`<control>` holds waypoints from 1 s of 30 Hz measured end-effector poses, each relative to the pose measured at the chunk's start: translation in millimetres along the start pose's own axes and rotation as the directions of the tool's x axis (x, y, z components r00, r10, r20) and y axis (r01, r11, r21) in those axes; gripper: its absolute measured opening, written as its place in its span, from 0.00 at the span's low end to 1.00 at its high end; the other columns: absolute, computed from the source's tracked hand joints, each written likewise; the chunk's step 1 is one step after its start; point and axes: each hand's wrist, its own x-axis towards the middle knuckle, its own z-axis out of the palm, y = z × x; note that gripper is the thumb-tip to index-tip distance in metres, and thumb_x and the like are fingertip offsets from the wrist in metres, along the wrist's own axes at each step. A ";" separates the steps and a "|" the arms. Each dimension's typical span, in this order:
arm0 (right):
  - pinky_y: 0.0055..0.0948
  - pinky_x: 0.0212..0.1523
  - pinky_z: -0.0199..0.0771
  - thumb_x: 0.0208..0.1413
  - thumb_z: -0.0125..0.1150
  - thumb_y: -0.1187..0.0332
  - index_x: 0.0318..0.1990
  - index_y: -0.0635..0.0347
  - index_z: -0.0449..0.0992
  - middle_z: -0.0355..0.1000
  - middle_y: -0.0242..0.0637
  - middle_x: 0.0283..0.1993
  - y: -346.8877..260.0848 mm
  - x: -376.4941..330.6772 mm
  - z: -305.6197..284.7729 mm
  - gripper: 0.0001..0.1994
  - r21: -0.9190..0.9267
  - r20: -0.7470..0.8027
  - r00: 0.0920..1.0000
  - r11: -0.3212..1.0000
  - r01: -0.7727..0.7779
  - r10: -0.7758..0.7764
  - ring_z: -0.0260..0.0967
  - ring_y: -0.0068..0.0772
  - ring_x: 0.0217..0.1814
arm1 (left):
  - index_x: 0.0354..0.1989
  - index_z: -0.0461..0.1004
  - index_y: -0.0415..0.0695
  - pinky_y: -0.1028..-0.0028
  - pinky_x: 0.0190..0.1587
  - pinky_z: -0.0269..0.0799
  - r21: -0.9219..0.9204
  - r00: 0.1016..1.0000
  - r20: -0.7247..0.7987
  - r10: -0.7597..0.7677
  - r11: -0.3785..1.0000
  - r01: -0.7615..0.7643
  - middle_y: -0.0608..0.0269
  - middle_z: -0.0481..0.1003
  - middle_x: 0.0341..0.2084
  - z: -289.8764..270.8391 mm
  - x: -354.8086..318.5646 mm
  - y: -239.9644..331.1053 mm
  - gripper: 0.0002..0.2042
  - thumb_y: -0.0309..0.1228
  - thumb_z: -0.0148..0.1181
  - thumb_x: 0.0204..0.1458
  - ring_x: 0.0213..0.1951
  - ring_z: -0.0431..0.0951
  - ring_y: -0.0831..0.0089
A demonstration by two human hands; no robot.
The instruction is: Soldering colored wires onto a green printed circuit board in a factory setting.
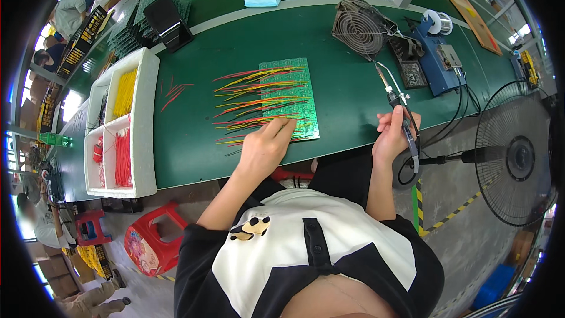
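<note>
A green circuit board panel lies on the green worktable in front of me. Rows of red and yellow wires stretch left from it past its edge. My left hand rests over the panel's lower rows, its fingers pressed together on a wire; their tips partly cover the spot. In my right hand is a soldering iron with a thin curved solder feed tube beside its tip. The iron points up and left, apart from the board, its tip near a small metal-grilled fan.
A white foam box holds yellow and red wires at left, with loose red wires beside it. A blue soldering station, solder spool and stand are back right. A pedestal fan stands right; a red stool lower left.
</note>
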 end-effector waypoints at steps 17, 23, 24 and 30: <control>0.29 0.29 0.73 0.56 0.55 0.69 0.35 0.61 0.63 0.66 0.35 0.18 15.6 5.0 0.4 0.08 -0.057 0.072 0.997 0.998 -0.037 0.041 0.58 0.19 0.13 | 0.38 0.76 0.40 0.70 0.24 0.70 -0.029 0.996 0.038 -0.078 0.996 0.079 0.61 0.67 0.29 5.9 27.4 -17.9 0.13 0.18 0.58 0.41 0.24 0.73 0.69; 0.29 0.30 0.73 0.56 0.55 0.69 0.35 0.61 0.63 0.66 0.35 0.18 14.1 3.5 -1.8 0.08 -0.046 0.067 0.995 0.997 -0.068 0.071 0.58 0.20 0.14 | 0.35 0.77 0.42 0.72 0.24 0.69 -0.094 0.998 0.013 -0.056 0.994 0.057 0.62 0.68 0.26 16.4 27.8 -25.0 0.10 0.18 0.59 0.43 0.22 0.72 0.71; 0.29 0.31 0.73 0.56 0.55 0.69 0.35 0.61 0.63 0.66 0.35 0.18 14.3 3.4 -2.5 0.08 -0.041 0.080 0.994 0.996 -0.075 0.079 0.58 0.20 0.14 | 0.35 0.77 0.42 0.72 0.24 0.69 -0.096 0.998 0.014 -0.055 0.994 0.056 0.62 0.68 0.26 17.1 27.0 -24.8 0.10 0.18 0.59 0.43 0.22 0.72 0.71; 0.28 0.31 0.72 0.57 0.55 0.69 0.34 0.60 0.63 0.66 0.34 0.18 12.3 6.1 -1.2 0.08 -0.033 0.099 0.990 0.994 -0.100 0.103 0.58 0.20 0.14 | 0.35 0.77 0.41 0.72 0.25 0.69 -0.154 0.997 0.004 -0.078 0.985 0.077 0.62 0.68 0.27 16.4 25.1 -23.6 0.09 0.18 0.60 0.43 0.23 0.73 0.71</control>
